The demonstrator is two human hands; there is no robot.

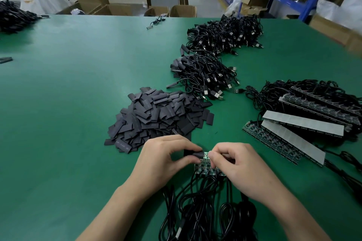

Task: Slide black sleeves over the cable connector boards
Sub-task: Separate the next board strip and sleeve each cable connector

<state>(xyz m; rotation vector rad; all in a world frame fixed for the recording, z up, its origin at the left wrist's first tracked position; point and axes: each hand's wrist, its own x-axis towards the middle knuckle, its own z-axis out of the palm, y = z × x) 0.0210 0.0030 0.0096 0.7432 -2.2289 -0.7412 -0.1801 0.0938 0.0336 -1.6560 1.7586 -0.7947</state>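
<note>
Bare green counter (68, 103) wide open left of the fingers (227, 147), heap of flat black sleeves (160, 113) just beyond them, stack of long grey board strips (303, 124) to their right, tangled black cables (246, 209) behind them.

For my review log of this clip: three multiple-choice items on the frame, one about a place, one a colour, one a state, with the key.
1. Where is the pile of loose sleeves?
A. On the table, just beyond the left hand and right hand.
B. In a cardboard box.
C. On a shelf.

2. What colour is the table top?
A. White.
B. Green.
C. Red.

3. What is the left hand doing?
A. Lying flat.
B. Holding a USB plug.
C. Pinching a black sleeve at the connector boards.

Key:
1 A, the pile lies on the table past both hands.
2 B, the surface is green all over.
3 C, its thumb and fingers close on the sleeve.
</note>
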